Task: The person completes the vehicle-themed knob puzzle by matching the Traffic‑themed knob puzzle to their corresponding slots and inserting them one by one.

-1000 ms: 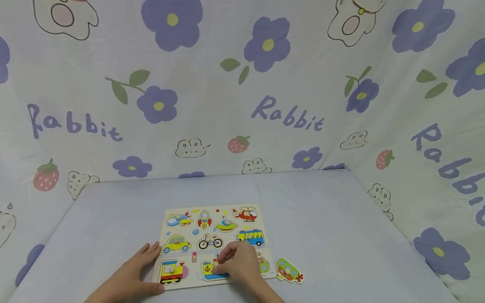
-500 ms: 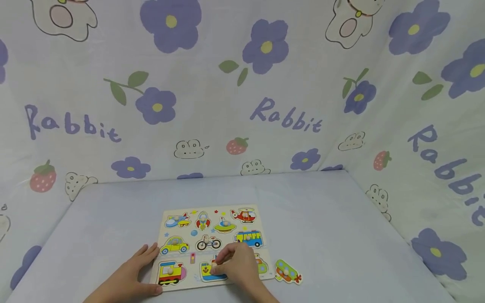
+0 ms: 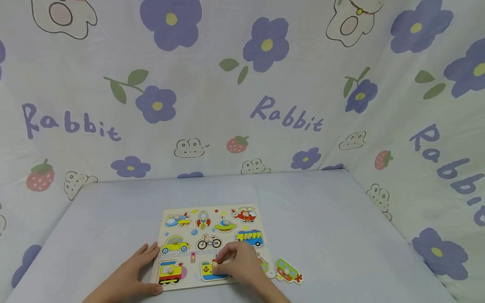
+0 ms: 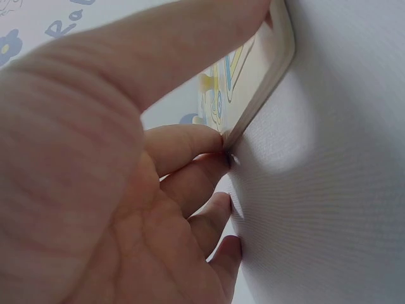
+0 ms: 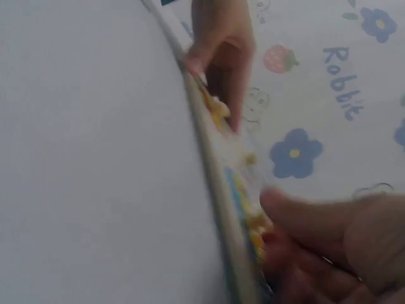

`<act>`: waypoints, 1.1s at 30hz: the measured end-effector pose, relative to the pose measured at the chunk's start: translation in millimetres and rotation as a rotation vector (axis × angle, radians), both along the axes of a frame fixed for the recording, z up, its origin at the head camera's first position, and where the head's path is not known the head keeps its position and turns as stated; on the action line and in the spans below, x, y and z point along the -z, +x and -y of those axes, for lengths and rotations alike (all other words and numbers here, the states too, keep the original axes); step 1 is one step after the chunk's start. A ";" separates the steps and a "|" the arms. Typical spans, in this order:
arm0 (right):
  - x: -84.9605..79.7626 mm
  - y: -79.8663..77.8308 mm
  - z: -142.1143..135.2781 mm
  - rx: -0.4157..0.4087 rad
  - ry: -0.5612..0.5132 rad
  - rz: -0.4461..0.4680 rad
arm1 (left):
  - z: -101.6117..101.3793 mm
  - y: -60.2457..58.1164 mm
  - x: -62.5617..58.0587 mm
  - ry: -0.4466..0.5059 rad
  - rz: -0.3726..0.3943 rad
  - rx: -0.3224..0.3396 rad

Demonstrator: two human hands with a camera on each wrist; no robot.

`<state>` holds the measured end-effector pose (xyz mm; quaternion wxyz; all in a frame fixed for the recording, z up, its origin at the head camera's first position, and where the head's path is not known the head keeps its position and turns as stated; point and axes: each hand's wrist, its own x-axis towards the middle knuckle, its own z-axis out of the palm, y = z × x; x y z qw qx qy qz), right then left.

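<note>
A pale wooden peg-puzzle board (image 3: 191, 284) with vehicle pieces lies on the table. My left hand (image 3: 126, 271) is at its left side, fingertips against the edge and thumb at the near left corner. In the left wrist view the fingers (image 4: 183, 147) are loosely extended along the board's edge. My right hand (image 3: 242, 266) pinches the boat puzzle piece (image 3: 206, 271) near its middle between thumb and forefinger. That piece is at its place in the bottom row, its right part hidden by the hand. The right wrist view of this hand (image 5: 316, 240) is blurred.
A green and orange submarine piece (image 3: 289, 270) with a knob lies on the table just right of the board. Other knobbed pieces sit in the board, among them a train (image 3: 166, 277), a car (image 3: 175, 245) and a bus (image 3: 257, 239). Flower-printed cloth (image 3: 212, 118) hangs behind.
</note>
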<state>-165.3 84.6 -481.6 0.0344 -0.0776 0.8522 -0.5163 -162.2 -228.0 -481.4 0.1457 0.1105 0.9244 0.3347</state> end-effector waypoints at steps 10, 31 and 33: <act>-46.5 -43.4 -147.4 -0.653 0.044 -0.038 | -4.1 -0.1 0.9 -0.002 0.020 -0.017; -5.1 -54.6 -195.0 -0.825 -0.097 0.167 | -2.8 -2.0 -3.8 -0.053 0.011 -0.040; -2.5 -54.2 -192.2 -0.844 -0.099 0.192 | -2.7 -0.9 -4.8 -0.048 0.017 -0.043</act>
